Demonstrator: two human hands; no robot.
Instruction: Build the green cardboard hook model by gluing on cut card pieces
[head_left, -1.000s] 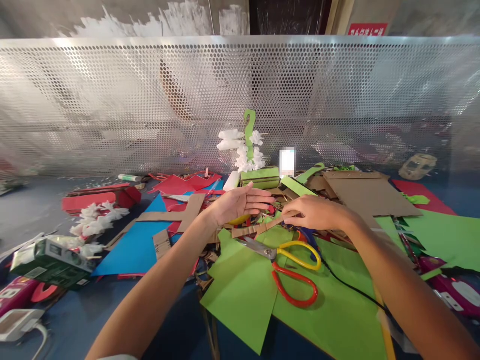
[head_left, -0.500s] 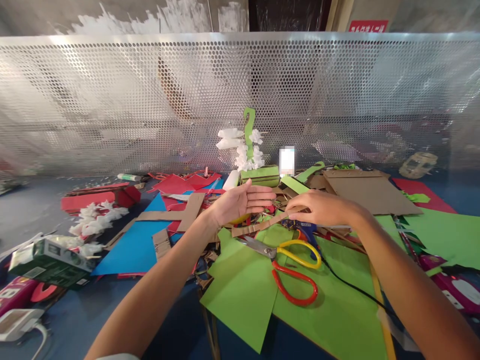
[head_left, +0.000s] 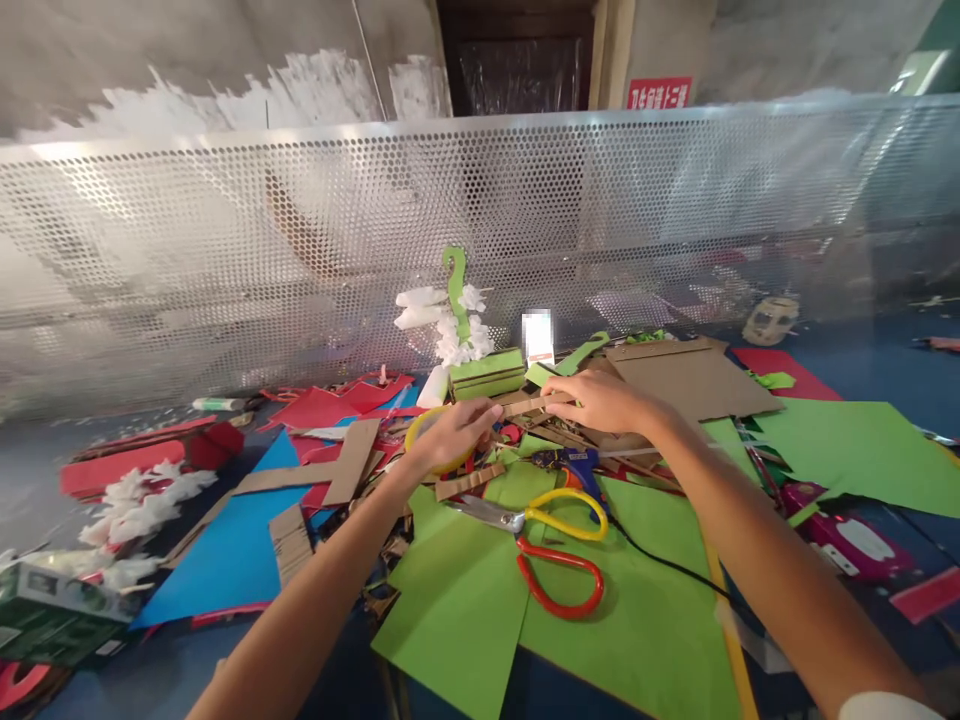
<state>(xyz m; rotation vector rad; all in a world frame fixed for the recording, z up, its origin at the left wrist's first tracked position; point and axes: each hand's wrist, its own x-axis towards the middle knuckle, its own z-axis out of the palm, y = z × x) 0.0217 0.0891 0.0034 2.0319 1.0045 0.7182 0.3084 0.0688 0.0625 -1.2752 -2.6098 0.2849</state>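
A cardboard strip (head_left: pixel 526 405) stretches crosswise between left hand (head_left: pixel 459 432) and right hand (head_left: pixel 602 402), each pinching an end.

The left hand (head_left: pixel 459 435) and right hand (head_left: pixel 600 402) are seen bare, as are the slender left forearm (head_left: pixel 322 585) and right forearm (head_left: pixel 757 545). At the view's lower edge, the latter is met by a plain white sleeve (head_left: pixel 885 707), its rounded hem only partly shown.
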